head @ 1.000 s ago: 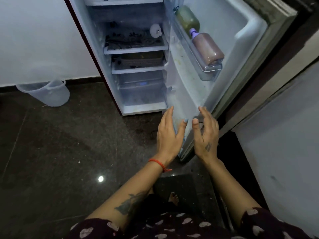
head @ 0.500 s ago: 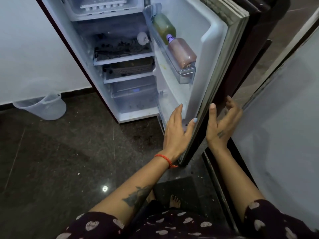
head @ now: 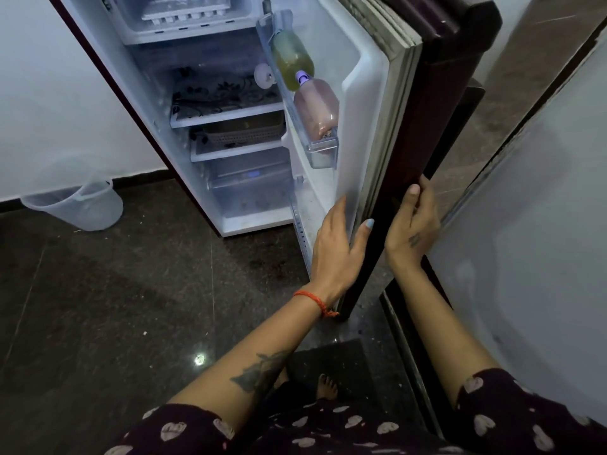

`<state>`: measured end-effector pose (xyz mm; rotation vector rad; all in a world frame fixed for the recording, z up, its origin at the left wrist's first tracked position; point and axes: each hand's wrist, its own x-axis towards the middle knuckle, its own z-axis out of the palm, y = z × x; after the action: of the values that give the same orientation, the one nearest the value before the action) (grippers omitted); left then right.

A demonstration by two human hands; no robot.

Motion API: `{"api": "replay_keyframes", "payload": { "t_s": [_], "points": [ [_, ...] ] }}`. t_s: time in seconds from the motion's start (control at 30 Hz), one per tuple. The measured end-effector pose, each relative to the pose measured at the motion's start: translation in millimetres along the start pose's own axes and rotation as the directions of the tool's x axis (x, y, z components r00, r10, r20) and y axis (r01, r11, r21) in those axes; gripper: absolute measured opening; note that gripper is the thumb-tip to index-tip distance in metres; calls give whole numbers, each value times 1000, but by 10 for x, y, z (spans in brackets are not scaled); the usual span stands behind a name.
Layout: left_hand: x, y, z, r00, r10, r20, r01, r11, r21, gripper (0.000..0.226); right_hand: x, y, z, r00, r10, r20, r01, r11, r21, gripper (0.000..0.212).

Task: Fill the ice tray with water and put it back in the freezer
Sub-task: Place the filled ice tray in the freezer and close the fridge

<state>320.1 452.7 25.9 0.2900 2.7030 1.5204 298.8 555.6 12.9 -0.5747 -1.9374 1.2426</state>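
The fridge stands open ahead of me. At the top, the white freezer compartment (head: 131,24) holds a white ice tray (head: 184,13) lying flat. The fridge door (head: 371,103) swings between my hands, dark maroon outside and white inside. My left hand (head: 335,247) rests flat against the door's inner side near its lower edge, fingers apart. My right hand (head: 410,224) presses on the door's outer maroon face (head: 433,133), fingers spread, thumb on the edge.
A green bottle (head: 292,59) and a brownish bottle (head: 317,110) sit in the door rack. Shelves hold a basket (head: 243,133). A clear plastic bucket (head: 82,205) stands by the left wall. A pale wall panel (head: 532,257) rises close on my right. Dark tiled floor (head: 131,307) lies below.
The door has swung further towards shut. My right hand went from the inner side around to the outer face. The view rose, bringing the freezer and ice tray into sight.
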Motion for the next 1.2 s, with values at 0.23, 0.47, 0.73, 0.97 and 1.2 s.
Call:
{"api": "replay_keyframes", "payload": {
  "t_s": [0.23,0.47,0.73,0.97,1.2],
  "points": [
    [-62,-151,-62,985,-45,-166,36,997,-61,62,-286,-99,127,992,-70,108,66,997,40,33],
    [-3,-426,-284,905,-155,-395,117,986,-118,82,-464,-211,343,944,-209,256,184,976,119,23],
    [68,-625,-645,857,-194,-477,142,979,-144,92,-568,-425,734,977,-123,177,68,954,292,33],
    [175,-920,-883,851,-157,-501,121,987,-104,98,-759,-489,1164,956,-187,226,131,961,243,64],
    [382,-1332,-1307,828,-157,-538,89,985,-149,92,-1014,-619,1646,915,-207,346,110,954,279,56]
  ]
}}
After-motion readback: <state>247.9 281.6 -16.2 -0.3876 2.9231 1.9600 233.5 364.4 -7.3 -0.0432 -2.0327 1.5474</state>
